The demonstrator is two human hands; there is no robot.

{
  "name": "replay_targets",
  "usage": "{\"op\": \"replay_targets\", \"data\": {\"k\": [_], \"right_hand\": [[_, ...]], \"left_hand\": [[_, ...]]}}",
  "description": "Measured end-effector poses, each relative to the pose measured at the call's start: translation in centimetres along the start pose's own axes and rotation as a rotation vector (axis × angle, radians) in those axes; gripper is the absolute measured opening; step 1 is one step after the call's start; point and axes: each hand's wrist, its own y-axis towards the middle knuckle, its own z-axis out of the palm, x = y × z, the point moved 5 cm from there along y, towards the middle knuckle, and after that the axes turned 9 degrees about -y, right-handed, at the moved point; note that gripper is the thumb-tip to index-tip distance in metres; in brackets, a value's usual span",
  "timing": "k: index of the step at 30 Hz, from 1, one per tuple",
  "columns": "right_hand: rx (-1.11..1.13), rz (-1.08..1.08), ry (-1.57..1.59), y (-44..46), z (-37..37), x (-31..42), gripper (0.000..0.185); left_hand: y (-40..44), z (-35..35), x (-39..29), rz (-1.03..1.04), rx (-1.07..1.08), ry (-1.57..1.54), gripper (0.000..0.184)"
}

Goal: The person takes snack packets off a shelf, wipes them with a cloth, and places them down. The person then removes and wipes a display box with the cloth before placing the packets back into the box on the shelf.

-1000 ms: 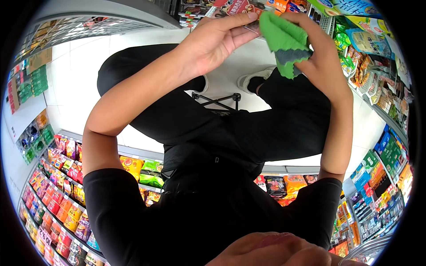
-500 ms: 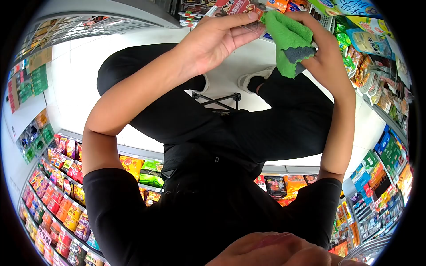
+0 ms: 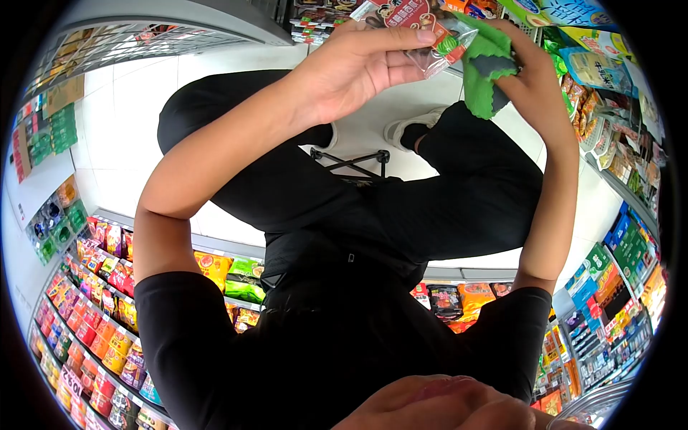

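Between the thumb and fingers of my left hand is a clear plastic snack packet with a red label and dark pieces showing inside. It is tilted, and its lower end points toward my right hand. My right hand is closed around a green cloth with a dark grey underside, which hangs down in folds. The cloth's edge is beside the packet's right end; whether they touch I cannot tell. The fingertips of my right hand are partly hidden behind the cloth.
Shelves with bagged snacks rise at the right. A grey wire-mesh shelf or basket stands at upper left. Behind me, racks hold tubs and packets. The black folding stool's legs stand between my feet on white floor tiles.
The cloth has moved right, off the packet's end, uncovering more of its label and clear corner. My right hand has shifted slightly right. My left hand still holds the packet.
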Motion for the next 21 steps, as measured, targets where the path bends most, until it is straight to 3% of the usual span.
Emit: {"op": "replay_targets", "data": {"k": [6,19,21], "right_hand": [[-0.039,-0.213,-0.158,0.4,0.3,4.4,0.061],[-0.121,-0.271,-0.208,0.2,-0.7,5.6,0.058],[-0.132,-0.3,-0.227,0.2,-0.8,5.6,0.058]], "left_hand": [[-0.4,0.3,0.2,-0.043,-0.053,0.058,0.036],[0.0,-1.4,1.3,-0.076,-0.207,0.162,0.06],[-0.2,-0.8,1.2,-0.087,-0.191,0.189,0.057]]}}
